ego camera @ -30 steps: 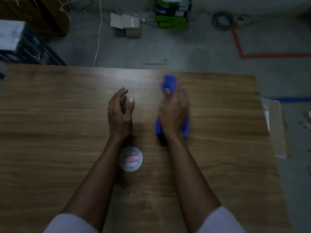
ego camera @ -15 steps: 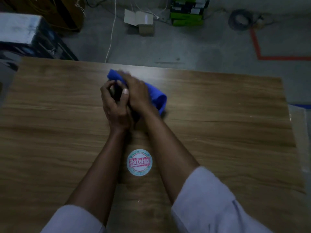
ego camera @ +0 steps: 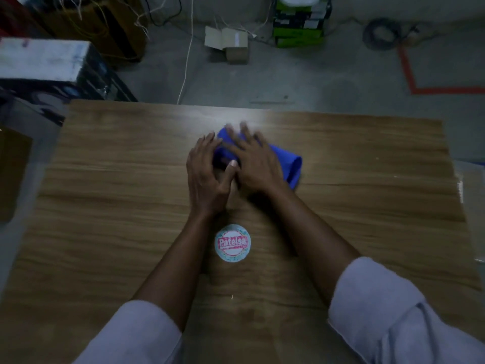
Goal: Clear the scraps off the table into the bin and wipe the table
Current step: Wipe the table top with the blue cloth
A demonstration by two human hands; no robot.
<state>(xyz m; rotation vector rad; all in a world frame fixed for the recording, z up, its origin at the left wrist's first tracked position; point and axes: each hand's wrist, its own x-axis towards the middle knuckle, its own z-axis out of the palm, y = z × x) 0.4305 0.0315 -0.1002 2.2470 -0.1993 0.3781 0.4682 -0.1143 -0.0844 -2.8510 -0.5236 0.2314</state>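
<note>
Wooden table [ego camera: 105, 206]: the largest item in view, its grain running side to side, extending well beyond the fingers on every side.

Blue cloth [ego camera: 291, 161]: lies bunched on the table, directly under the right fingers and protruding past them to the right, where a rolled fold stands up. Its left edge reaches the left fingertips.

Right hand [ego camera: 252, 164]: palm down on the cloth, fingers [ego camera: 244, 132] spread and extended flat, pressing rather than clutching. The fingertips are motion-blurred.

Left hand [ego camera: 204, 172]: just beside the right hand, fingers loosely extended, tips at the cloth's left edge, thumb [ego camera: 231, 169] angled toward the right hand. Whether it pinches the cloth cannot be determined.

Round sticker [ego camera: 232, 243]: red lettering on a pale disc, flat on the table, nearer the person than the fingers, between the two forearms.

Small pale speck [ego camera: 232, 297]: on the table, nearer still than the sticker.
</note>
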